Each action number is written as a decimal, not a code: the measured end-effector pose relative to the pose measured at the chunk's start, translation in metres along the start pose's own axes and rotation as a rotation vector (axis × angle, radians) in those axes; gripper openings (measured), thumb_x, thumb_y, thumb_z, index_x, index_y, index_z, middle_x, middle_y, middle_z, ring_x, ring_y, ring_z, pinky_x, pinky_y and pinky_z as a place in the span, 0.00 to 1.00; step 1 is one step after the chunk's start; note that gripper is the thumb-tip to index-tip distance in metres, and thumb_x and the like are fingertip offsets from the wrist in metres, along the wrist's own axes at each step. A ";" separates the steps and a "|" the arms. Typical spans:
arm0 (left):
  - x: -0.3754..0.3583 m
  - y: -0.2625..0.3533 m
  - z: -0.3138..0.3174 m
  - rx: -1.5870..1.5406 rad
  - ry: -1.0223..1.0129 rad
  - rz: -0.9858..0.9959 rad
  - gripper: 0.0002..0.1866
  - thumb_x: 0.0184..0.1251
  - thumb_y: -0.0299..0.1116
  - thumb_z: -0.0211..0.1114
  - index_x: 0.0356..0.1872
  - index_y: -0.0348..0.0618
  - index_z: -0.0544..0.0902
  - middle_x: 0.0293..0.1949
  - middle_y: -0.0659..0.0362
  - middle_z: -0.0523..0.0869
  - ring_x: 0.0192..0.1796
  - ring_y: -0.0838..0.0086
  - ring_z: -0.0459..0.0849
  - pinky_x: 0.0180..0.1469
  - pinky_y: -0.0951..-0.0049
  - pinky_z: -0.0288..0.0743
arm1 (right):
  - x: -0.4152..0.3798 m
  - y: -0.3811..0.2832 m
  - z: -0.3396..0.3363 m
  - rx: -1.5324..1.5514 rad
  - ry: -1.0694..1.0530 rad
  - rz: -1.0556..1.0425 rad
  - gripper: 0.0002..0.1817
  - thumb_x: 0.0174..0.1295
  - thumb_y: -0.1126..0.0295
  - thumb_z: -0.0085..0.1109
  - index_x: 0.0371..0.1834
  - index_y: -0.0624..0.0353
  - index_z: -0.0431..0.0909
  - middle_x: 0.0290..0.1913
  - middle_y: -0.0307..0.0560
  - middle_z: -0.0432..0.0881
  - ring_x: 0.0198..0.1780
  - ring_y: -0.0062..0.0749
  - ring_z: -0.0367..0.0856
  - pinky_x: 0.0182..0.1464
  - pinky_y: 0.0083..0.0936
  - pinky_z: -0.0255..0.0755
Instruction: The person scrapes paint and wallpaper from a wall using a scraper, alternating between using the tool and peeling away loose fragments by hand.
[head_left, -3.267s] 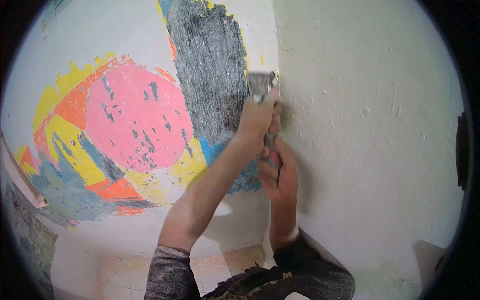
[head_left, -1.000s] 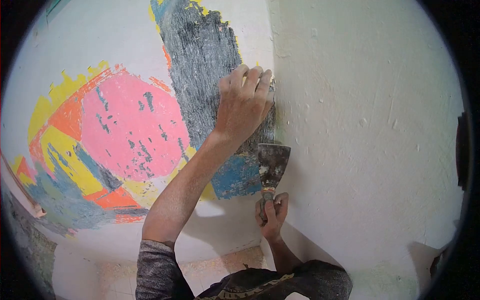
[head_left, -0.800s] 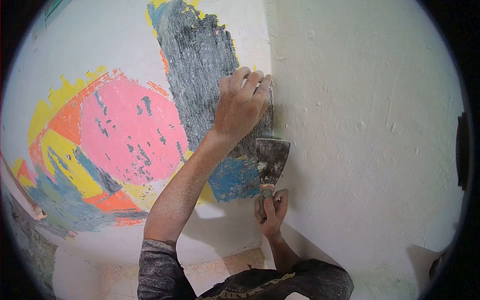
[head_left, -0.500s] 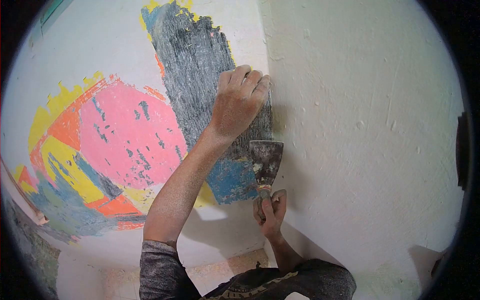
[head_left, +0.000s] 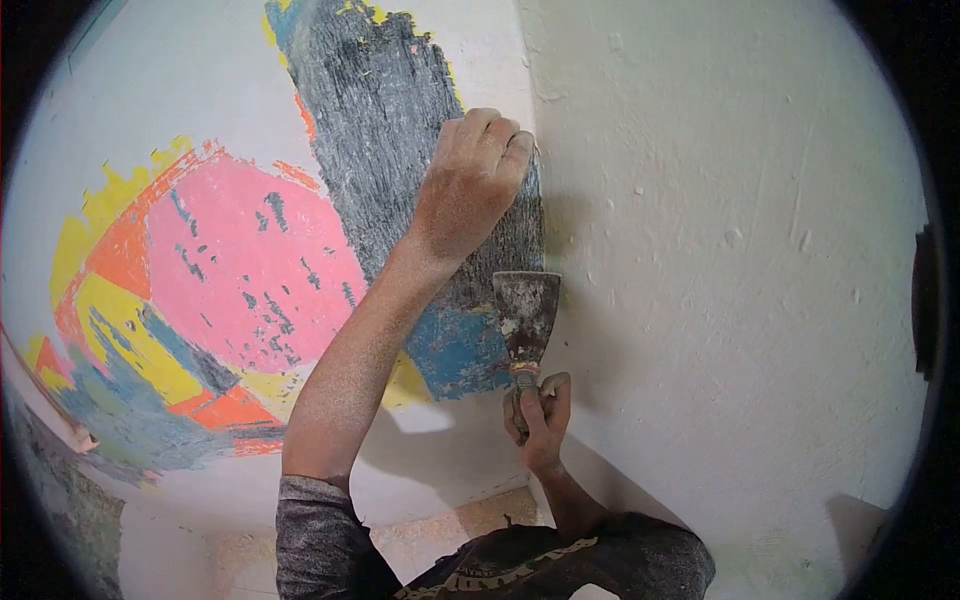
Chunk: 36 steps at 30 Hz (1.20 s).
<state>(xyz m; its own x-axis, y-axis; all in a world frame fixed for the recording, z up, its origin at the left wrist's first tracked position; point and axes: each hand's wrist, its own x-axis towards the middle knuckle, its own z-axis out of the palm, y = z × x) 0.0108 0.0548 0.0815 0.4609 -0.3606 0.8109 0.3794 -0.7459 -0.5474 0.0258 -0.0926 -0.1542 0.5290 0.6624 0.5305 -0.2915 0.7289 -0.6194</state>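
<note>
My left hand [head_left: 472,180] is closed, with its fingers curled against the wall at the right edge of a dark grey scraped patch [head_left: 375,130]. Whatever is inside those fingers, if anything, is hidden. Below it, my right hand [head_left: 540,420] grips the handle of a putty knife [head_left: 527,315], whose wide blade points up beside the wall corner. A blue painted area [head_left: 455,350] lies just left of the blade. Pale dust covers my left hand and forearm.
On the left, the wall carries a pink shape [head_left: 250,260] with yellow [head_left: 140,330] and orange areas around it. A pale side wall [head_left: 720,280] with small bumps meets it at the corner. A rough, speckled surface [head_left: 440,535] shows low down.
The view has shifted slightly, so the painted wall appears a little higher and further left. Both hands stay in about the same places against the wall, and the putty knife is still held.
</note>
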 end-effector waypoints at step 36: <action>-0.001 0.003 -0.001 0.061 -0.032 0.029 0.12 0.54 0.33 0.64 0.39 0.42 0.81 0.39 0.61 0.79 0.48 0.67 0.75 0.51 0.62 0.69 | 0.000 0.000 0.000 -0.014 0.007 0.031 0.12 0.69 0.69 0.46 0.35 0.50 0.52 0.17 0.40 0.64 0.11 0.15 0.52 0.10 0.18 0.50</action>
<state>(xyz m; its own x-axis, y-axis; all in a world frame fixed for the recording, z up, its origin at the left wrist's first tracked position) 0.0113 0.0522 0.0792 0.4975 -0.3631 0.7878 0.4128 -0.6996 -0.5832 0.0258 -0.0920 -0.1541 0.5251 0.6835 0.5070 -0.2964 0.7053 -0.6440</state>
